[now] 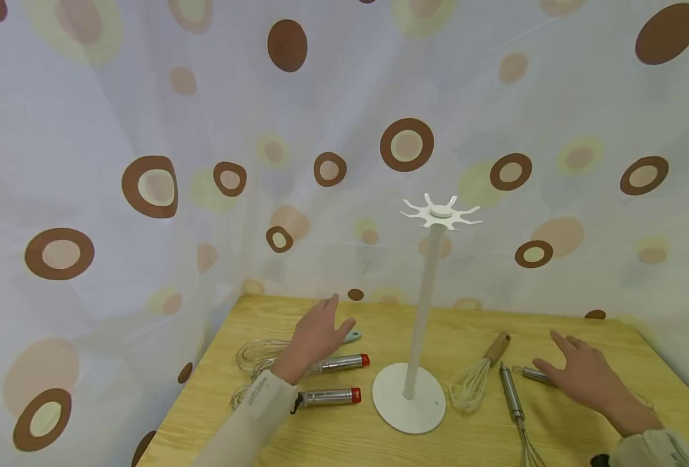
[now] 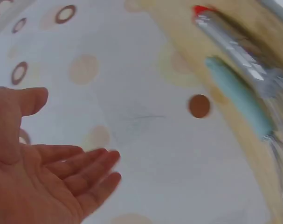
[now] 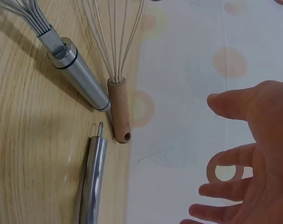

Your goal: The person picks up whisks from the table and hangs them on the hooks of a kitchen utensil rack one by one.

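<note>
My left hand [image 1: 316,334] is held over the whisks on the left, its fingers spread and holding nothing. Below it lie a whisk with a pale teal handle [image 2: 239,95] and two steel-handled whisks with red ends, one farther back [image 1: 344,362] and one nearer [image 1: 332,397]. Over on the right, my right hand [image 1: 586,379] hovers with fingers extended and an empty palm. It partly covers a steel whisk [image 1: 532,374] in the head view. Left of that hand lie a wooden-handled whisk [image 3: 119,109] and another steel-handled whisk [image 1: 512,395].
Between the hands stands a white stand, with a round base [image 1: 391,412], an upright post [image 1: 424,305] and a ring of hooks [image 1: 441,212] on top. The wooden table [image 1: 198,415] ends against a white curtain [image 1: 332,84] with brown and beige circles.
</note>
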`<state>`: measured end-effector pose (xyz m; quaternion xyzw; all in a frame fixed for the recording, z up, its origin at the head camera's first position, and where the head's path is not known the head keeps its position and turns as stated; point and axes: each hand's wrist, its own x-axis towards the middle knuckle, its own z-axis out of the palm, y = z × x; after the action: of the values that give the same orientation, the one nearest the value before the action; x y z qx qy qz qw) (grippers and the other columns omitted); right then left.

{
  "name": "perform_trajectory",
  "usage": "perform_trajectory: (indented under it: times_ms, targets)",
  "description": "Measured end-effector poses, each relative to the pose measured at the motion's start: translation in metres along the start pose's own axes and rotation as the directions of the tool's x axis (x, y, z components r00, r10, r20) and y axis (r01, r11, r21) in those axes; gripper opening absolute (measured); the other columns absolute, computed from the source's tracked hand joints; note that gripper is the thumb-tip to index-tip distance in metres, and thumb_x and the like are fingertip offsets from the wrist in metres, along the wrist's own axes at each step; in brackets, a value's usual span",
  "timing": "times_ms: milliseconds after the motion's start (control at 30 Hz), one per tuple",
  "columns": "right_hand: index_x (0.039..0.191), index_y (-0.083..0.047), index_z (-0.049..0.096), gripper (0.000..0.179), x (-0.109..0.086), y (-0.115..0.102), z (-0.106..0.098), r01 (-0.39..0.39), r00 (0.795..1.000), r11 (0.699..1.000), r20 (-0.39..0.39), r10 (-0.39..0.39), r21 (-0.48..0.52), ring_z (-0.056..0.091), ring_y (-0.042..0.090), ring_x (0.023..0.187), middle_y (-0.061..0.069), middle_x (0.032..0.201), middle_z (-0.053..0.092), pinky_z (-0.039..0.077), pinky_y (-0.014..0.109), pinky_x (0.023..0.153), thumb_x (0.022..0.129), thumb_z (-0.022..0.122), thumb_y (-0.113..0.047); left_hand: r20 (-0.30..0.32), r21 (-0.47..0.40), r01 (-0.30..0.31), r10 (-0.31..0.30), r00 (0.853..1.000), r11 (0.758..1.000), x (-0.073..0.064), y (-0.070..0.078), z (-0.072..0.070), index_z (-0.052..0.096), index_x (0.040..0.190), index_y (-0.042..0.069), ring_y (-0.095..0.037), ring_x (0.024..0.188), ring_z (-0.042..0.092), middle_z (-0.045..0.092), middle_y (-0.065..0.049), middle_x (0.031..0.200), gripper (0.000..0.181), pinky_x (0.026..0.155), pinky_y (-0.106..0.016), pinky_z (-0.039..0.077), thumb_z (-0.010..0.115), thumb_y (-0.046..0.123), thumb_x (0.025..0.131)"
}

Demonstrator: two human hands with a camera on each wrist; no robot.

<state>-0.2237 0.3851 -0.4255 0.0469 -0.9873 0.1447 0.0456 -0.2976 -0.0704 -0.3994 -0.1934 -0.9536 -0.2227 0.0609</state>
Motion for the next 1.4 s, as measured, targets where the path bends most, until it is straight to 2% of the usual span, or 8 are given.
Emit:
perform_trajectory:
  times_ms: [200,367,567,700,800,933,1200,1400]
  targets:
    - [0.132,0.019,0.039,0.069,0.007,0.009,0.01,0.062,0.995,0.992,0.068,-0.07,0.11,0.047,0.057,0.106,0.042,0.123,0.045,0.044,0.059,0.076,0.094,0.057,-0.037,-0.186,-0.313,-0.197,0.143,0.972,0.929,0.016,0.043,-0.035,0.044,0.141,0.008,-0.022,0.113,0.057,0.059,-0.008,0.126,0.052,0.092,-0.038,0.045,0.054,0.034,0.097]
    - [0.129,0.013,0.047,0.052,0.012,0.02,0.021,0.121,0.991,0.977,0.043,-0.13,0.177,0.057,0.045,0.098,0.033,0.119,0.055,0.049,0.051,0.071,0.093,0.06,-0.022,-0.396,-0.454,-0.417,0.241,0.886,0.787,0.029,0.076,-0.065,0.049,0.139,0.014,-0.013,0.1,0.062,0.064,-0.003,0.119,0.046,0.086,-0.027,0.048,0.059,0.025,0.095]
    - [0.122,0.009,0.057,0.037,0.024,0.032,0.035,0.169,0.985,0.973,-0.01,-0.169,0.154,0.06,0.04,0.093,0.027,0.112,0.061,0.05,0.045,0.064,0.089,0.063,-0.007,-0.559,-0.558,-0.575,0.242,0.793,0.598,0.038,0.105,-0.086,0.051,0.138,0.011,-0.012,0.098,0.063,0.065,-0.007,0.117,0.047,0.085,-0.027,0.049,0.063,0.015,0.092]
    - [0.121,0.01,0.058,0.037,0.033,0.038,0.041,0.152,0.988,0.982,0.019,-0.155,0.115,0.059,0.044,0.092,0.033,0.116,0.056,0.045,0.037,0.057,0.086,0.063,-0.001,-0.611,-0.555,-0.641,0.262,0.747,0.531,0.042,0.118,-0.092,0.054,0.133,0.004,-0.013,0.096,0.064,0.065,-0.014,0.113,0.044,0.083,-0.029,0.049,0.064,0.008,0.09]
    - [0.121,0.011,0.057,0.038,0.039,0.043,0.045,0.139,0.988,0.985,0.058,-0.145,0.1,0.058,0.046,0.093,0.036,0.116,0.055,0.041,0.034,0.056,0.085,0.062,0.001,-0.633,-0.538,-0.666,0.274,0.724,0.516,0.044,0.123,-0.092,0.058,0.129,0.002,-0.012,0.093,0.064,0.065,-0.016,0.109,0.039,0.082,-0.029,0.05,0.064,0.005,0.09]
    - [0.122,0.012,0.055,0.038,0.041,0.05,0.05,0.131,0.987,0.986,0.08,-0.139,0.099,0.058,0.047,0.093,0.036,0.115,0.054,0.046,0.039,0.059,0.086,0.06,0.002,-0.651,-0.54,-0.663,0.241,0.72,0.519,0.046,0.127,-0.092,0.063,0.121,0.0,-0.013,0.09,0.065,0.067,-0.015,0.105,0.032,0.081,-0.029,0.051,0.063,0.006,0.09]
    - [0.131,0.015,0.043,0.049,0.04,0.061,0.058,0.064,0.985,0.972,0.14,-0.097,0.227,0.06,0.043,0.094,0.032,0.109,0.06,0.049,0.051,0.074,0.089,0.059,-0.003,-0.645,-0.688,-0.626,0.085,0.759,0.369,0.049,0.137,-0.091,0.066,0.104,-0.012,-0.035,0.086,0.066,0.066,-0.027,0.098,0.019,0.078,-0.034,0.053,0.065,-0.005,0.086]
    - [0.127,0.014,0.049,0.044,0.042,0.067,0.064,0.077,0.983,0.97,0.147,-0.113,0.229,0.061,0.04,0.091,0.028,0.105,0.063,0.05,0.05,0.073,0.086,0.059,0.003,-0.671,-0.673,-0.642,0.062,0.739,0.368,0.05,0.14,-0.09,0.067,0.099,-0.014,-0.039,0.079,0.066,0.067,-0.027,0.095,0.016,0.074,-0.036,0.054,0.065,-0.007,0.085]
